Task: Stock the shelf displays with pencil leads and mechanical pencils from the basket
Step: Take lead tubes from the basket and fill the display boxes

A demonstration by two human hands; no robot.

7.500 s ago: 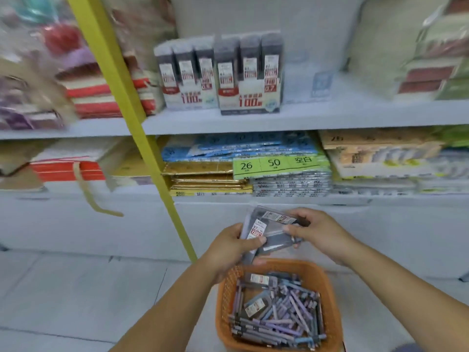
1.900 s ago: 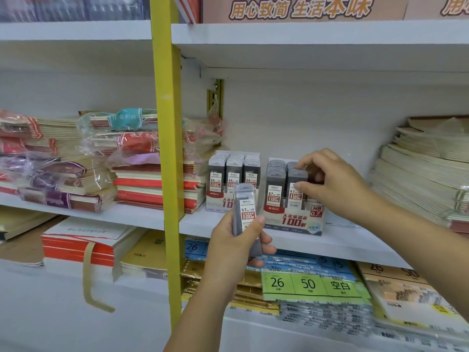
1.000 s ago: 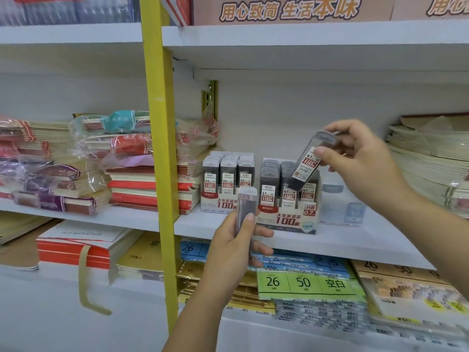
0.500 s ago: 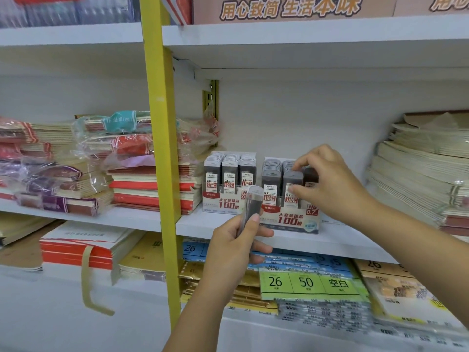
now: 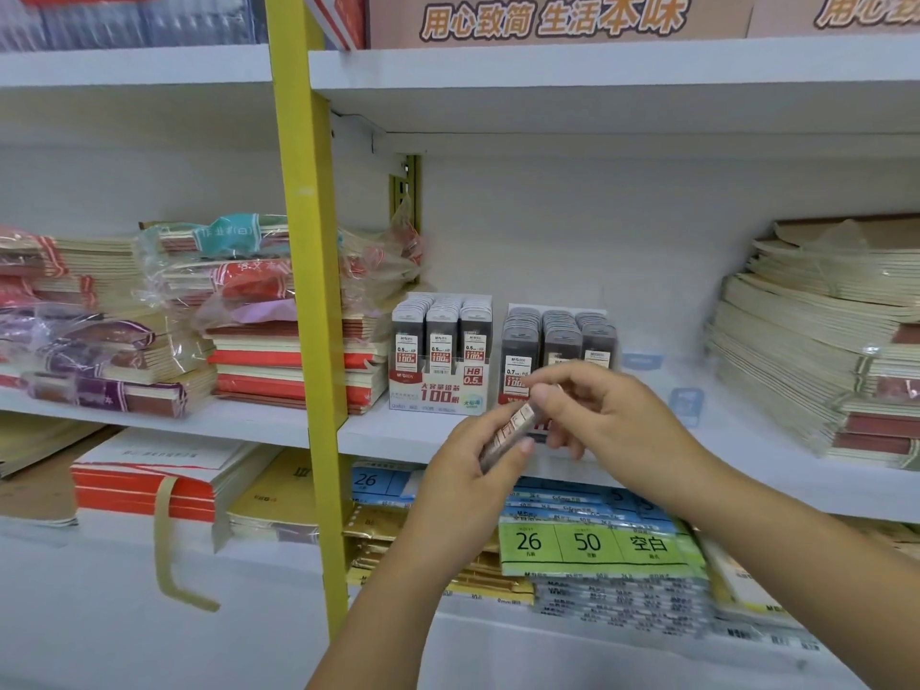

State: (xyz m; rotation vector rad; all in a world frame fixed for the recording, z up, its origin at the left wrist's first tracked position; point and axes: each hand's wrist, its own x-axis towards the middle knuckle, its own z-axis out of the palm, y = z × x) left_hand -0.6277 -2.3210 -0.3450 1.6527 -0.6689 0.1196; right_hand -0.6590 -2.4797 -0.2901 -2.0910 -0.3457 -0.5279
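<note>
Left grip (image 5: pixel 468 485) curled round one pencil-lead case (image 5: pixel 513 426), right grip (image 5: pixel 612 420) pinching its upper end. Held at 6 o'clock of the right-hand of two display boxes (image 5: pixel 557 341), three rows each, on the shelf (image 5: pixel 393 433).

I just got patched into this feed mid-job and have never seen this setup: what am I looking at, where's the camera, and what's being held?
No machine here: a person works bare-handed, and the picture comes from a camera worn on their head, looking forward and down. On the white shelf stand two display boxes of pencil leads, the 0.5 box and the 0.7 box, between stacks of notebooks. The left hand grips one lead case; the right hand pinches its upper end. The basket is out of view.
</note>
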